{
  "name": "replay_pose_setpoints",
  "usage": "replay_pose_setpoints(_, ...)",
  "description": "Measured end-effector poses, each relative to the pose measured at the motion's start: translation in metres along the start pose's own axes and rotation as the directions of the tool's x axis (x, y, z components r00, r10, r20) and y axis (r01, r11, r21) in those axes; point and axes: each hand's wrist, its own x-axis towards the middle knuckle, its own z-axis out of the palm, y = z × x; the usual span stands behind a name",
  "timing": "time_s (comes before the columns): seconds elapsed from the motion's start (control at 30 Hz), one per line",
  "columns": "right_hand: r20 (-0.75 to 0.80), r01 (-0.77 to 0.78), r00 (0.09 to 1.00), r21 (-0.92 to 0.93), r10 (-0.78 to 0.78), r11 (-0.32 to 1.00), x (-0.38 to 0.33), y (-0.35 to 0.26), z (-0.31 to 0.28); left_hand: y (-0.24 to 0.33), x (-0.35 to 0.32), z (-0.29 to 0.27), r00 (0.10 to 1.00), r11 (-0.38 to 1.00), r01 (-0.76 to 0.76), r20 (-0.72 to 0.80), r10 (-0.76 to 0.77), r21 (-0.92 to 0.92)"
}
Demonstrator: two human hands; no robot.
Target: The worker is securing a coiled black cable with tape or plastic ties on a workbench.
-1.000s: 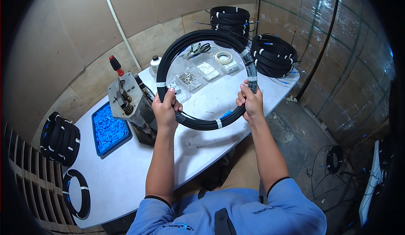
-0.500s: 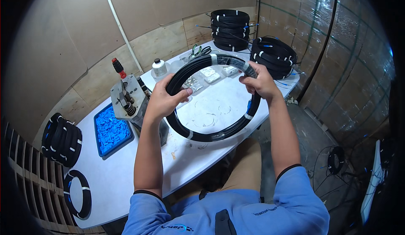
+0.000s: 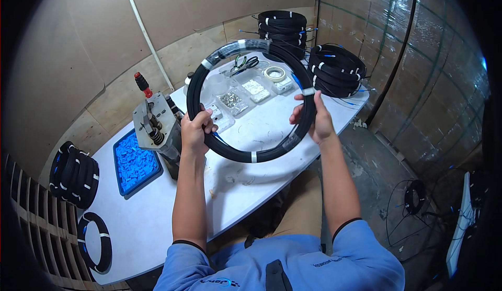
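Note:
I hold a coil of black cable [image 3: 195, 91] up over the table, tilted so that its ring faces me. White tape bands and stretches of clear wrap go round it, and short blue pieces show at its right side and lower left. My left hand [image 3: 196, 129] is closed round the coil's lower left, thumb on the near side. On the right side my right hand [image 3: 319, 118] grips it, with fingertips showing inside the ring and the palm against the outer edge. Through the ring appear clear trays holding small metal parts [image 3: 230, 100] and white pieces [image 3: 254, 89].
A bench press [image 3: 152, 121] with a red-black handle stands left, beside a tray of blue pieces [image 3: 137, 160]. Stacked coils stand at the back [image 3: 282, 24], right [image 3: 337, 71] and far left [image 3: 75, 175]. One coil [image 3: 96, 242] lies front left. Pliers, scissors [image 3: 246, 65] and a tape roll [image 3: 274, 73] lie behind.
The coil has turned in my hands, its wrapped stretch going from upper right to the top, and has risen slightly leftward. My left hand has moved lower on the ring, my right hand somewhat down.

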Motion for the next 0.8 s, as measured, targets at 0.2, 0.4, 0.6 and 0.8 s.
replay_pose_setpoints(0.2,-0.180,0.095,0.980,0.041,-0.086,0.995,-0.007,0.021,0.031,-0.009,-0.002,-0.001,0.999,1.000,-0.010,-0.042,0.009,-0.005)
replay_pose_setpoints(0.4,-0.202,0.085,0.977,0.038,-0.075,0.996,0.003,0.016,0.027,-0.012,-0.013,0.009,0.994,0.999,-0.049,-0.101,0.050,0.014)
replay_pose_setpoints(0.6,-0.233,0.045,0.972,0.028,-0.037,0.999,0.006,0.011,0.031,-0.016,-0.011,0.008,0.993,1.000,-0.010,-0.119,0.011,0.011)
replay_pose_setpoints(0.8,-0.236,0.072,0.969,0.001,-0.070,0.997,-0.005,0.005,0.040,-0.030,-0.007,-0.003,0.993,0.998,0.029,-0.117,-0.035,-0.057)
